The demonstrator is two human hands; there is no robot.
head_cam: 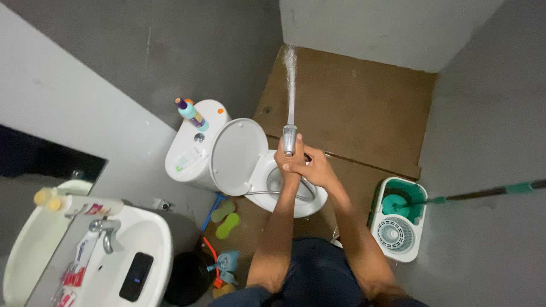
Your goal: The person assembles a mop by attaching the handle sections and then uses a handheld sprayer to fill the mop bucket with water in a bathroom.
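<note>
I stand over a white toilet (196, 162) whose lid (239, 154) is raised. Both my hands are wrapped around a silver hand sprayer (289, 136) above the bowl (315, 200). My left hand (286, 162) grips the handle from below, and my right hand (316, 169) clasps over it from the right. A water jet (291, 79) shoots from the nozzle onto the brown floor (352, 102) near the far wall. The sprayer's metal hose (267, 193) loops over the bowl.
A teal and white mop bucket (399, 233) stands at right, with the mop handle (489, 193) reaching right. A white sink (149, 236) at lower left carries a dark phone (136, 277). A bottle (192, 114) stands on the tank. Green sponges (226, 219) and a black bin (187, 277) sit beside the toilet.
</note>
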